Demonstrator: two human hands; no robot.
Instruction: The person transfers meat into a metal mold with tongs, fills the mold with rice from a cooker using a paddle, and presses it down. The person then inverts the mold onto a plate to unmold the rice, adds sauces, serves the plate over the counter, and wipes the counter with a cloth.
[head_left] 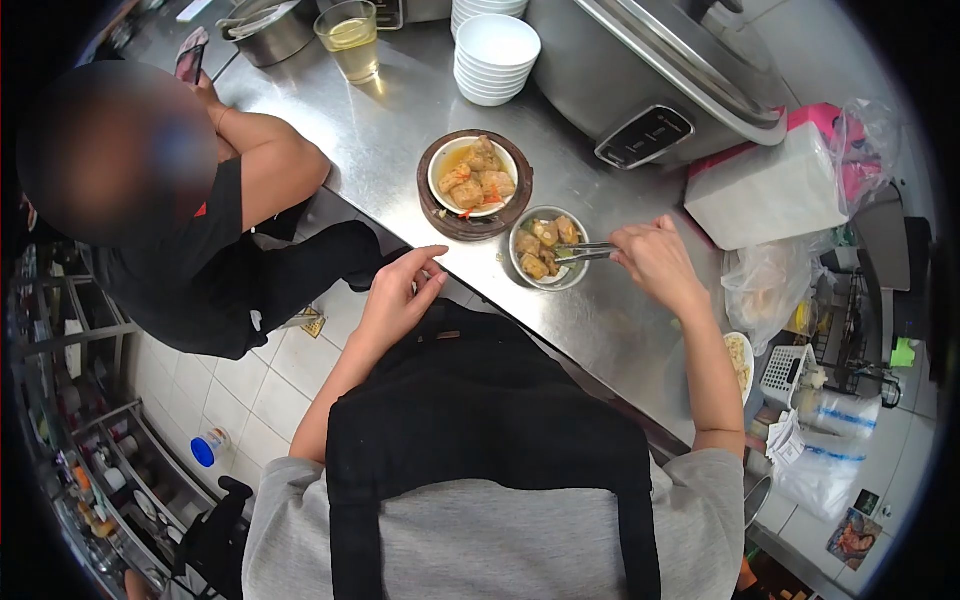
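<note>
My right hand [652,258] is closed around metal tongs [592,251], whose tips reach among the browned chunks [541,246] in a small metal bowl [514,262]. Just left of that bowl, a round dark-wood steamer basket [427,192] holds a white bowl [436,170] of similar chunks in yellowish broth with red strips. My left hand [402,287] hovers at the counter's front edge, fingers loosely bent and apart, with nothing in it. The ends of the tongs are partly hidden by the food.
A large steel cooker [640,85] stands at the back of the steel counter [385,130]. Left of it are stacked white bowls [490,80], a glass of pale liquid [352,45] and a pot [275,35]. A seated person [270,170] holds a phone at left. A white box [765,190] sits right.
</note>
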